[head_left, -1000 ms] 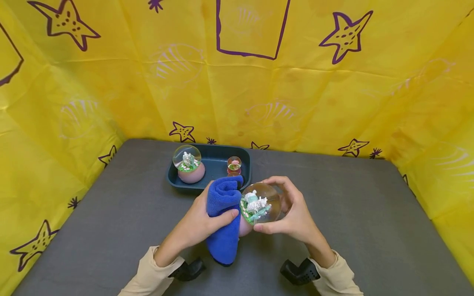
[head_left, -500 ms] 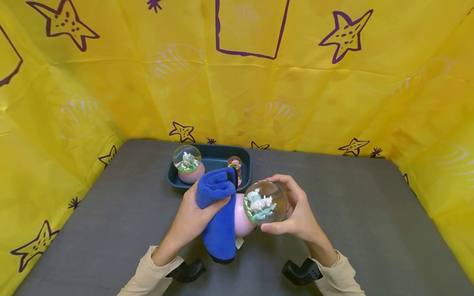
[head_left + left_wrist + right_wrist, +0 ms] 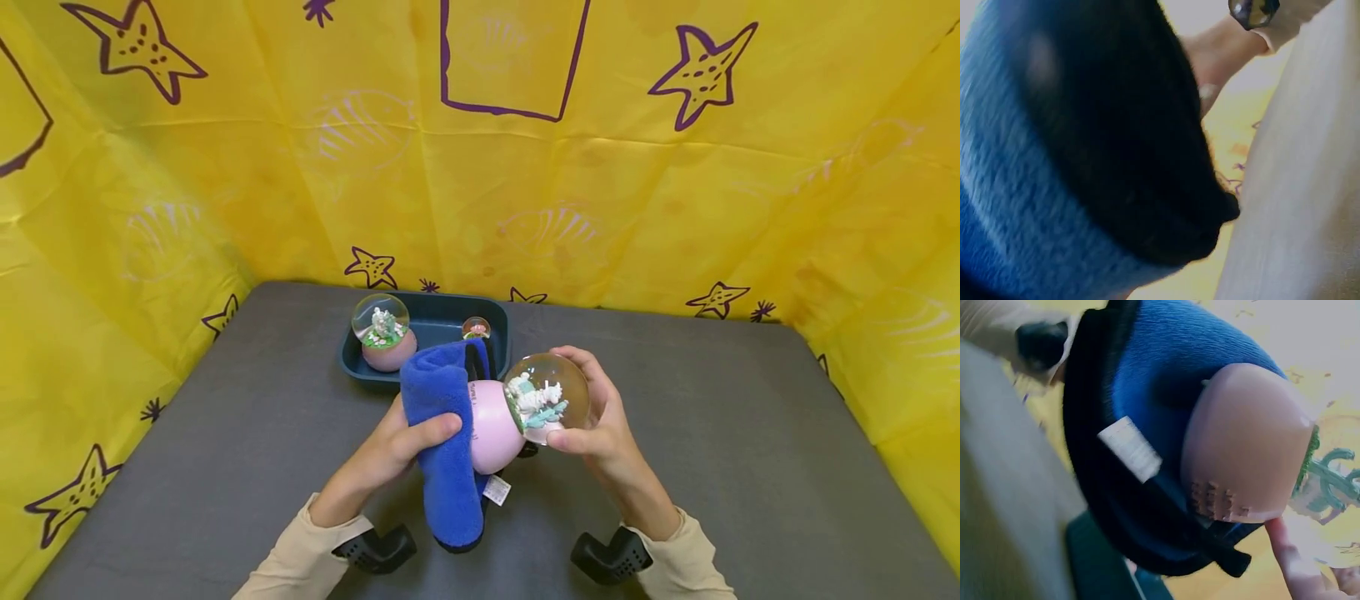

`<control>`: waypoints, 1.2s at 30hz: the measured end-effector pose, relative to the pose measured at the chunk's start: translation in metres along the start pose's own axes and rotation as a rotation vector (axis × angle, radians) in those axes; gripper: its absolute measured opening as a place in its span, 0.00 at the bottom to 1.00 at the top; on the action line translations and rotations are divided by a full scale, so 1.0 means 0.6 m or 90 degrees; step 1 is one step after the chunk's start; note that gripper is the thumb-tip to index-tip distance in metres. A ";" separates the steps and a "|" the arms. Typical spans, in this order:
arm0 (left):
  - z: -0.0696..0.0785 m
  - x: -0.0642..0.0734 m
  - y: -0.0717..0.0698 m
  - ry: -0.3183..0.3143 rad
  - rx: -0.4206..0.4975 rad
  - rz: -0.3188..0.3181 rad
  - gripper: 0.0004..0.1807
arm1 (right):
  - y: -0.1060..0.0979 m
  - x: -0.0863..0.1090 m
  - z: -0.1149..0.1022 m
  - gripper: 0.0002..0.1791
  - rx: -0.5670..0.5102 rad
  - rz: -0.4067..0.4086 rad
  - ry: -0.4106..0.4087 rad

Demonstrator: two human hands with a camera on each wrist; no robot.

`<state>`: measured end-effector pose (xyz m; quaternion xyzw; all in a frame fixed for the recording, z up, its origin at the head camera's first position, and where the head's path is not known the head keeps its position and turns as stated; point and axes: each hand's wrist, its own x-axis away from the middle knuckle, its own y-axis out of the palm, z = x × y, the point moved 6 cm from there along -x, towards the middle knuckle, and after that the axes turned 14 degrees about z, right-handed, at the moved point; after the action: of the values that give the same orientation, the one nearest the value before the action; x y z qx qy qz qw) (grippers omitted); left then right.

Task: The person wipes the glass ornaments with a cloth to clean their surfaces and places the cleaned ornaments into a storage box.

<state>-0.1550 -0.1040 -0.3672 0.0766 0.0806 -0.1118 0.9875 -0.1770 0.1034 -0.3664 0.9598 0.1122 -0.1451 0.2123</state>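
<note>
A large snow globe with a pink base and a white figure inside lies sideways between my hands, raised over the table. My right hand grips its clear ball, thumb in front and fingers behind. Folded blue cloth covers the bottom end of the base, and my left hand holds it with the thumb on top. Raised marks show on the pink base in the right wrist view, beside the cloth's white tag. Blue cloth with a dark edge fills much of the left wrist view.
Behind the hands a dark teal tray stands on the grey table. It holds a similar pink-based snow globe at left and a tiny globe at right, partly hidden by cloth. Yellow patterned fabric surrounds the table.
The snow globe has shifted right and slightly up with my right hand. More of its pink base has come out from the cloth, and the white tag now hangs in view.
</note>
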 end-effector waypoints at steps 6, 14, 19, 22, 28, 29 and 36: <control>0.006 -0.006 -0.019 0.032 -0.081 0.162 0.29 | 0.001 -0.005 0.004 0.35 0.128 -0.007 -0.005; 0.021 -0.008 -0.034 0.109 -0.157 0.233 0.23 | 0.005 -0.001 0.014 0.42 0.119 -0.083 0.129; 0.026 -0.008 -0.032 0.149 -0.194 0.235 0.21 | 0.007 0.001 0.017 0.37 0.140 -0.054 0.129; 0.027 -0.007 -0.031 0.147 -0.215 0.241 0.24 | 0.005 0.002 0.023 0.33 0.182 -0.006 0.132; 0.027 -0.009 -0.023 0.132 -0.226 0.182 0.26 | 0.001 0.003 0.018 0.33 0.245 0.054 0.105; 0.027 -0.009 -0.021 0.134 -0.227 0.161 0.27 | 0.001 0.003 0.015 0.33 0.259 0.057 0.093; 0.019 -0.002 0.000 0.084 -0.261 0.039 0.36 | 0.006 0.005 0.005 0.36 0.359 0.068 0.021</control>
<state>-0.1545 -0.1055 -0.3561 -0.1165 0.1636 -0.0579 0.9779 -0.1736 0.0993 -0.3684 0.9878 0.0199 -0.1431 -0.0573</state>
